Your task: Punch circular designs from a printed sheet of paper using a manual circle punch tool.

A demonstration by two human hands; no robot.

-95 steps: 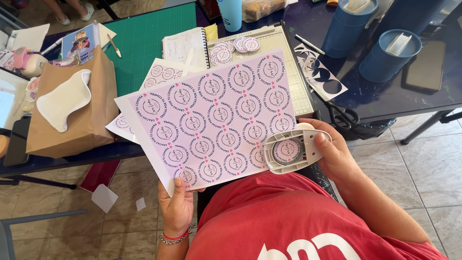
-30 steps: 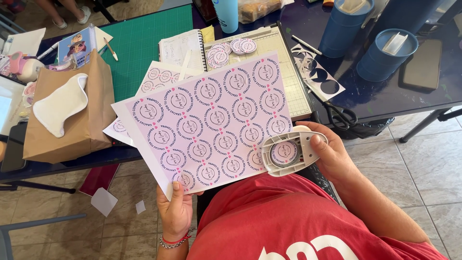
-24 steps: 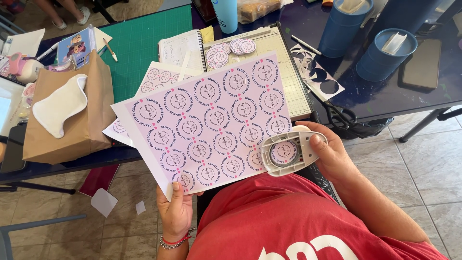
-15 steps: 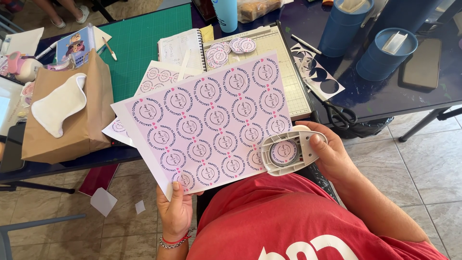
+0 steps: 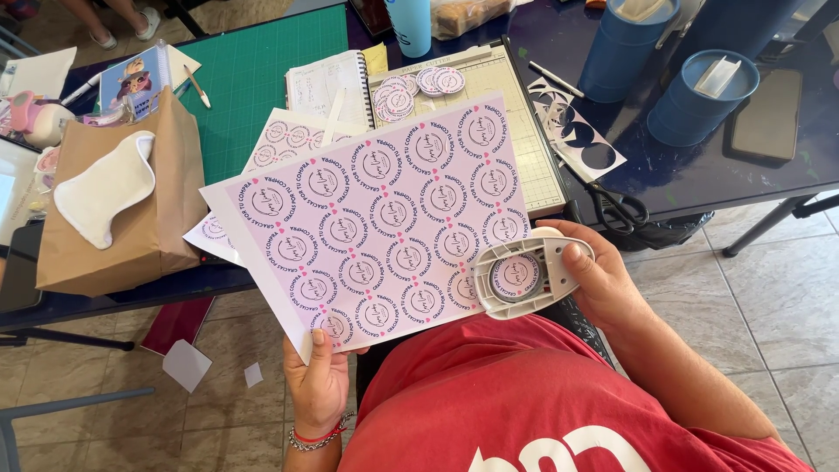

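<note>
Both hands (image 5: 319, 385) unmoved since before.

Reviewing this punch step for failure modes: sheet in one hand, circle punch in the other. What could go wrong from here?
1. The printed sheet is pinched only at its bottom edge by the left hand; it may sag or twist, so the circle drifts off-centre in the punch.
2. The right hand holds the punch in mid-air at the sheet's corner; squeezing there could crease the paper.
3. The cut disc could drop onto the floor among the paper scraps.
</note>
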